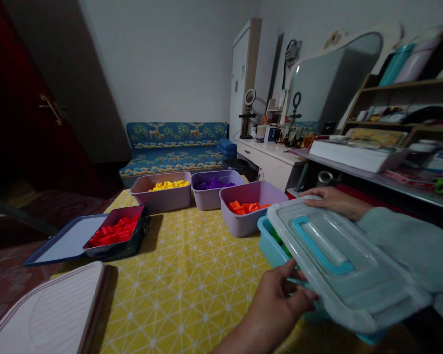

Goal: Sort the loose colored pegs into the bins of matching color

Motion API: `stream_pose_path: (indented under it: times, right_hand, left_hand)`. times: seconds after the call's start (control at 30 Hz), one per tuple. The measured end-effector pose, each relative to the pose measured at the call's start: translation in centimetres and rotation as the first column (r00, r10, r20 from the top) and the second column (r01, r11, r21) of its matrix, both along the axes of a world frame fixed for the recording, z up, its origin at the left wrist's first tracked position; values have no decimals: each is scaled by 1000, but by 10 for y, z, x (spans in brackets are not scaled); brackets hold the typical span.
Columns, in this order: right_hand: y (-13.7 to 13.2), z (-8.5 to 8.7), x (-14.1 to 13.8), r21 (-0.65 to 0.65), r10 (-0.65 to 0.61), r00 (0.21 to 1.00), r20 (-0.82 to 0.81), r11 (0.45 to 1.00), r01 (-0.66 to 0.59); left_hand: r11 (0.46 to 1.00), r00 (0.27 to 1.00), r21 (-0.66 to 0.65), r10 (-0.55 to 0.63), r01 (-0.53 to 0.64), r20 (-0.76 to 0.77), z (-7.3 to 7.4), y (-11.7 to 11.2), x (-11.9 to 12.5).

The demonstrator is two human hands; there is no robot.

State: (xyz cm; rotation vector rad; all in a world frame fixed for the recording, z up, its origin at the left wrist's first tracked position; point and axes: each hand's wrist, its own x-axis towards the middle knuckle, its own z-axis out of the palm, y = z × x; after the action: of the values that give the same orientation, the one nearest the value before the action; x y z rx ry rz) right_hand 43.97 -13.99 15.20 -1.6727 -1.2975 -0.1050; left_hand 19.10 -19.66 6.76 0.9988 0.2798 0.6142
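A clear lid with a light blue handle (319, 246) is held tilted over a light blue box (275, 248) on the right side of the table. Some green pieces (280, 242) show inside the box. The fingers of my right hand (334, 201) grip the lid's far edge. At its near left edge, my left hand (275, 305) is closed, with thumb and fingers around a light blue latch. Part of the box is hidden beneath the lid.
Lilac bins hold yellow (170, 185), purple (212, 184) and orange pieces (245, 208). Red pieces (114, 232) fill a dark box at left. A pale lid (55, 305) lies front left. A dresser (266, 157) and a shelf (372, 172) stand at right.
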Motion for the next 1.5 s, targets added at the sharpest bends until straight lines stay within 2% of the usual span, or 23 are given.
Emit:
stream_pose_path:
  times: [0.17, 0.23, 0.3, 0.33, 0.4, 0.5, 0.6, 0.67, 0.8, 0.93, 1.1, 1.23, 1.33, 1.43, 1.47, 1.5]
  right_hand:
    - [26, -33, 21, -66, 1, 1000, 9, 998, 0]
    - [35, -42, 35, -205, 84, 996, -14, 975, -85]
    - [40, -50, 46, -333, 180, 983, -44, 925, -184]
    - [42, -52, 51, -365, 211, 977, -31, 907, -208]
    - [43, -55, 56, -368, 234, 970, 66, 910, -194]
    - [39, -56, 59, -401, 239, 955, 176, 903, -152]
    - [31, -55, 59, -573, 186, 975, 119, 815, -86]
    - [24, -54, 58, -629, 171, 980, 99, 774, -72]
    - [8, -51, 46, -612, 232, 967, 109, 782, -119]
    - [-5, -46, 23, -653, 274, 960, 56, 738, -173]
    - [-6, -39, -4, -617, 326, 900, -290, 655, -436]
    - [5, -36, -17, -581, 288, 855, -431, 636, -507]
    - [13, -35, -24, -582, 312, 855, -415, 631, -513]
    - [14, -35, -28, -567, 345, 851, -396, 637, -522]
    - [12, -36, -29, -556, 351, 847, -399, 642, -528]
    - [10, -37, -30, -543, 352, 843, -405, 649, -532]
  left_hand:
    - [1000, 985, -11, -23, 22, -169, -3, 4, -8]
    - [1000, 976, 28, 14, -8, -217, -6, 11, -10]
    - [993, 962, 93, 89, -67, -259, -10, 18, -9]
    - [988, 952, 123, 125, -93, -279, -13, 22, -7]
    - [979, 932, 146, 184, -144, -313, -18, 30, 0]
    - [973, 905, 105, 229, -204, -358, -22, 42, 14]
    - [981, 917, 15, 187, -194, -351, -21, 51, 26]
    - [984, 947, -60, 146, -170, -286, -19, 52, 32]
    - [984, 983, -136, 96, -118, -158, -17, 36, 29]
    - [989, 993, -145, -2, -15, -118, -16, 11, 7]
    - [986, 988, -162, -66, 44, -137, -23, -2, -21]
    - [979, 988, -204, -51, 21, -145, -31, -8, -25]
    - [982, 980, -188, -45, 9, -193, -35, -10, -29]
    - [991, 940, -127, -72, 31, -334, -39, -2, -42]
    - [997, 918, -76, -34, 4, -396, -40, 4, -48]
    - [998, 891, -3, 53, -61, -451, -40, 11, -53]
